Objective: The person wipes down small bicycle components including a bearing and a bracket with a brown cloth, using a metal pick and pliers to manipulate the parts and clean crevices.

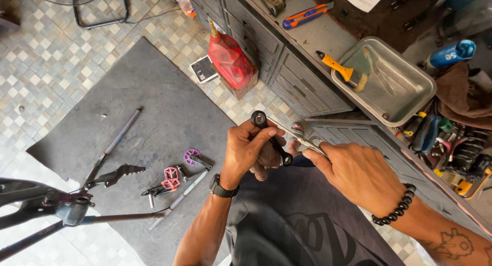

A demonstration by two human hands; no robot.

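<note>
Both hands working a bicycle crank arm over the lap

The left hand (249,149) is wrapped around a black crank arm (270,136), held upright; the right hand (359,173) pinches a slim metal tool (294,136) against it. This looks like loosening or cleaning; next calls for a steady grip. Beyond, pink pedals (170,178) lie on the floor mat (154,91), and a steel tray (405,91) sits on the tabletop (312,37).

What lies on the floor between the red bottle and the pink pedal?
In the head view, only bare grey mat lies between the red bottle and the pink pedal.
</note>
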